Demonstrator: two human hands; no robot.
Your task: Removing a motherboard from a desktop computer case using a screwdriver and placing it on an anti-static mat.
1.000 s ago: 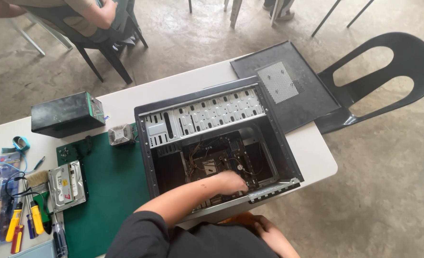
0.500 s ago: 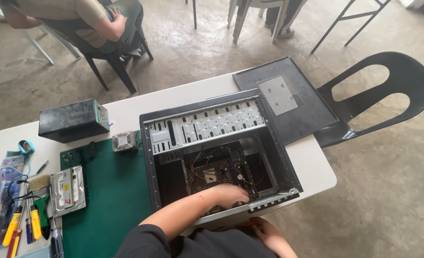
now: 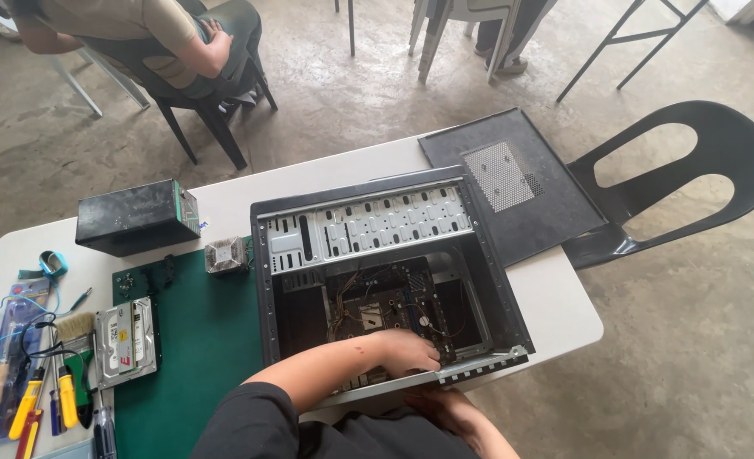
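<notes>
An open black computer case (image 3: 496,280) lies on its side on a white table (image 3: 555,314), with the motherboard (image 3: 385,310) and thin wires showing inside. My left hand (image 3: 407,350) reaches into the case from the lower left. Its fingers curl down over the board beside the near metal rail (image 3: 479,364), and I cannot see whether they hold anything. My right hand (image 3: 460,415) is below the case's near edge, close to my body and partly hidden.
The case's side panel (image 3: 513,183) rests on a black plastic chair (image 3: 691,187) at the table's right. A green mat (image 3: 198,348) carries a hard drive (image 3: 126,340) and a cooler (image 3: 226,254). A black power supply (image 3: 135,217) and hand tools (image 3: 28,382) lie left. A seated person (image 3: 139,30) is behind.
The view has tilted so the case sits lower in frame. My left hand has slid slightly toward the case's near rail. My right hand stays under the near edge.
</notes>
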